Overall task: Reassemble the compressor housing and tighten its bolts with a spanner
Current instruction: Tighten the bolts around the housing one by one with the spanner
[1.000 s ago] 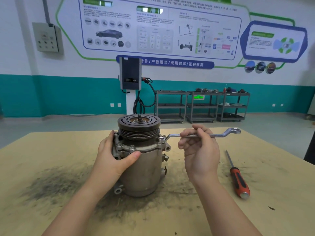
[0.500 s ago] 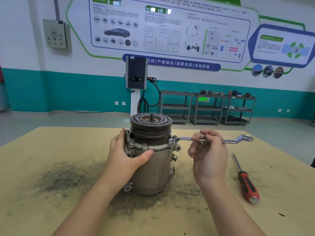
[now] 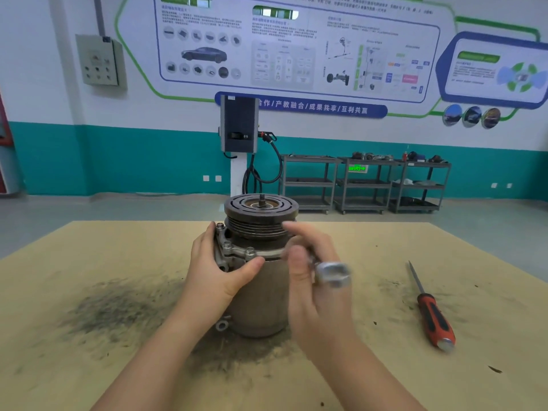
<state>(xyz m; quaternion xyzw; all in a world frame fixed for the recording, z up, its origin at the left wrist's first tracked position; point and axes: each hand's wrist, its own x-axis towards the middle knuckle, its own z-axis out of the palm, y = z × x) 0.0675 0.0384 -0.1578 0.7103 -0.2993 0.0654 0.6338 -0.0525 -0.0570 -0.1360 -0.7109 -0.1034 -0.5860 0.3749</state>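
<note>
Housing (image 3: 261, 295) already together; left hand (image 3: 219, 274) is gripping it at nine o'clock, right hand (image 3: 308, 277) wrapping the spanner (image 3: 332, 274), bolts probably mid-tightening.

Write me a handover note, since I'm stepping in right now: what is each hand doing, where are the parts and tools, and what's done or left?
Left hand grips the compressor, which stands upright on the table.
Right hand holds the spanner; it is blurred, and its far end is hidden.
Screwdriver lies on the table to the right.
Done: housing assembled, flange bolts in place.
Left: tightening; bolt tightness cannot be seen.
</note>
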